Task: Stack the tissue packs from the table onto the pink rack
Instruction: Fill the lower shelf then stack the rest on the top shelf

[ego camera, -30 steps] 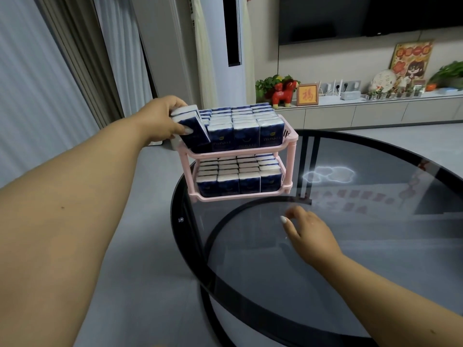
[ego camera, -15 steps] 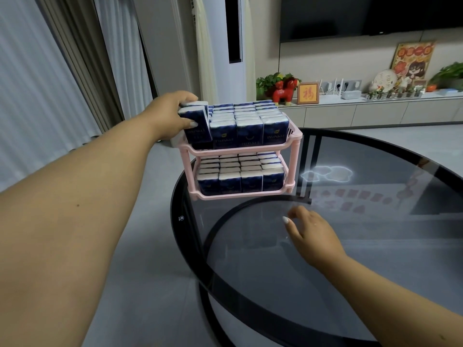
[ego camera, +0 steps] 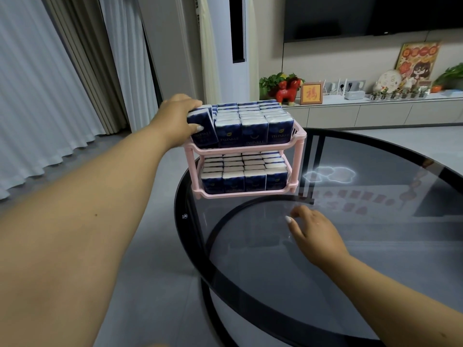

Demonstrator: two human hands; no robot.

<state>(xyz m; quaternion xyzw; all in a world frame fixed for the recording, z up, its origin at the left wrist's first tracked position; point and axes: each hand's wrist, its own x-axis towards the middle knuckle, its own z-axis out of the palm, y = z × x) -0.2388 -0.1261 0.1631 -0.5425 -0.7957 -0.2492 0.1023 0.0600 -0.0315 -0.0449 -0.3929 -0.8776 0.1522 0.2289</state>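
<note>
A pink two-tier rack (ego camera: 300, 134) stands at the far left edge of the round glass table (ego camera: 375, 246). Both tiers are filled with rows of dark blue and white tissue packs (ego camera: 253, 128). My left hand (ego camera: 176, 118) grips one tissue pack (ego camera: 202, 128) at the front left corner of the upper tier, thumb on its front face and fingers over its top. The pack sits slightly tilted in that corner. My right hand (ego camera: 313, 229) hovers low over the glass in front of the rack, fingers loosely curled, holding nothing.
A TV cabinet (ego camera: 375, 113) runs along the back wall with a red figurine (ego camera: 288, 92), a framed picture (ego camera: 311, 93) and small ornaments. Curtains (ego camera: 50, 96) hang at the left. Grey floor lies left of the table.
My left hand has pushed the tilted pack down and rightwards into the upper tier's front left corner, closer to upright. My right hand has barely moved.
</note>
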